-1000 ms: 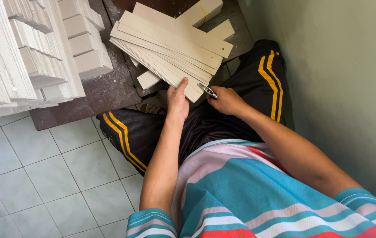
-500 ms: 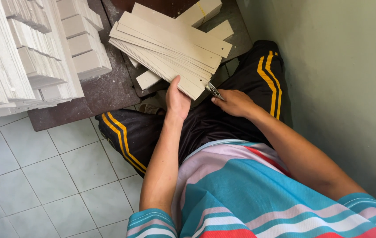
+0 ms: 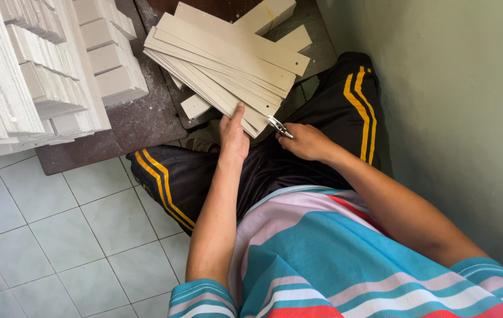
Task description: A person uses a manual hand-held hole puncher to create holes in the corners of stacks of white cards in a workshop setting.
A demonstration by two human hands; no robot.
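Soft, even daylight, faint shadows, sharp focus, no glare.

Strips point(image 3: 228, 56) look like matt, smooth pale wood or board, can't tell which. Small tool point(image 3: 279, 127) is shiny metal. Floor tiles point(image 3: 57, 235) glossy ceramic; dark slab point(image 3: 139, 121) rough, dusty.
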